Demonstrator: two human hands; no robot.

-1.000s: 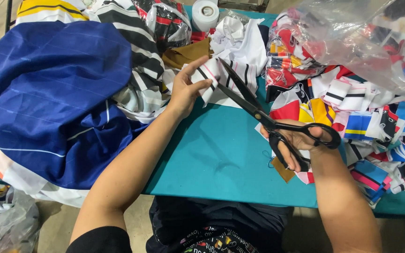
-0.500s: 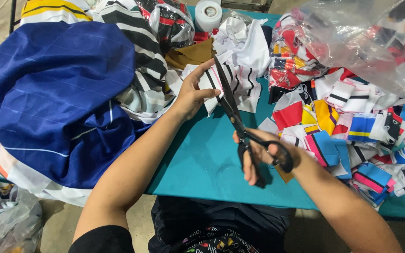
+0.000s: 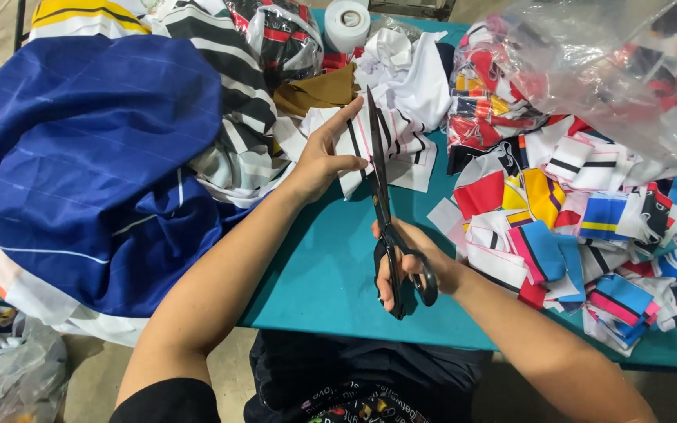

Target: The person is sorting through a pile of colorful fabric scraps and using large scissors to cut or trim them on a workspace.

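- One pair of scissors (image 3: 381,196), one white striped fabric piece (image 3: 389,149), one tape roll (image 3: 346,25).
- Right hand (image 3: 409,262) is closed through the scissor handles; blades nearly together.
- Left hand (image 3: 324,153) pinches the fabric piece just beside the blades.
- Bare teal table (image 3: 331,274) only in the centre strip; blue cloth (image 3: 95,164) to the left, scrap pile (image 3: 581,227) to the right.
- Scissors' long axis runs near-to-far, tips pointing away.

The black scissors (image 3: 385,211) have swung from a slant to nearly upright, blades now closed along the white striped fabric piece (image 3: 385,153). The right hand (image 3: 409,266) has drawn in toward the body and leftward; the left hand (image 3: 324,153) has shifted slightly right, pinching the fabric beside the blades.
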